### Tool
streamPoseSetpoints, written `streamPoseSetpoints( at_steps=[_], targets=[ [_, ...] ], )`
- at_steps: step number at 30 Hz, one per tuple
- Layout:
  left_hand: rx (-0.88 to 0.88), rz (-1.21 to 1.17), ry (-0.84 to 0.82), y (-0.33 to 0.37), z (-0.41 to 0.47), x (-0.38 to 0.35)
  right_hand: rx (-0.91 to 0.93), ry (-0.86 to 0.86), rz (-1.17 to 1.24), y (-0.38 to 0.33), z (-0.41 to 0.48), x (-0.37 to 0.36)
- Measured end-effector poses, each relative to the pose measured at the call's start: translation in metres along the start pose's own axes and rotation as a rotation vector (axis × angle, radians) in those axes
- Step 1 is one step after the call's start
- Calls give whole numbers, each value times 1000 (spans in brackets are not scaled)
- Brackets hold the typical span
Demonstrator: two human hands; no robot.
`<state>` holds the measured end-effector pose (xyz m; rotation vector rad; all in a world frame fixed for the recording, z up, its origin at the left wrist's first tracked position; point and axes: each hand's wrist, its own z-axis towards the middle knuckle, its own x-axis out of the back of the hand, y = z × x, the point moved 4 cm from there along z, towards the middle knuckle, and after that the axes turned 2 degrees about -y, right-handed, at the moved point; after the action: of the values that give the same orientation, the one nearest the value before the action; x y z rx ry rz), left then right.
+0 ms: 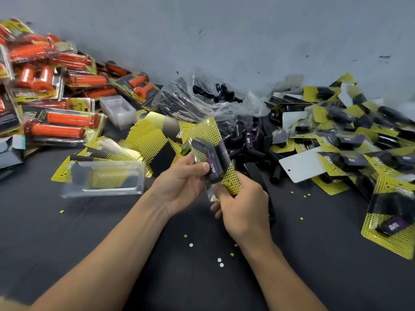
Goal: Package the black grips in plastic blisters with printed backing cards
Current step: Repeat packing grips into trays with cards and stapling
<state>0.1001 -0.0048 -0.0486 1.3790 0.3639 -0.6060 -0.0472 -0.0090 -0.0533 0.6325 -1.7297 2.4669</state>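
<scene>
**Blister pack (pixel 208 135) held above dark counter (pixel 67 232)**

Packs of orange grips (pixel 56 124) pile up far left against the grey wall (pixel 224 30). Beside them, an empty clear blister (pixel 103 178) lies on loose yellow backing cards (pixel 152 131). At centre, the left hand (pixel 179 182) closes its grip on the pack, thumb on the front. The right hand (pixel 242 207) grips the lower end. A black grip (pixel 213 158) sits inside. Behind are a plastic bag (pixel 202 97) and loose black grips (pixel 247 140). Finished packs (pixel 359 142) heap right.
</scene>
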Motion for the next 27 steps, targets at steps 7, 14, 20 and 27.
streamPoseSetpoints(
  at_steps=[7, 14, 20, 27],
  targets=[
    [32, -243, 195, 2, 4, 13, -232, 17, 664, -12, 10, 9],
    [-45, -38, 429, 3, 6, 23, -442, 275, 1011, -22, 73, 80],
    [-224, 713, 751, 14, 1, 22, -341, 21, 603, -18, 75, 31],
    [-282, 1599, 1008, 22, -5, 23, 54, -162, -314, -34, 91, -34]
  ],
)
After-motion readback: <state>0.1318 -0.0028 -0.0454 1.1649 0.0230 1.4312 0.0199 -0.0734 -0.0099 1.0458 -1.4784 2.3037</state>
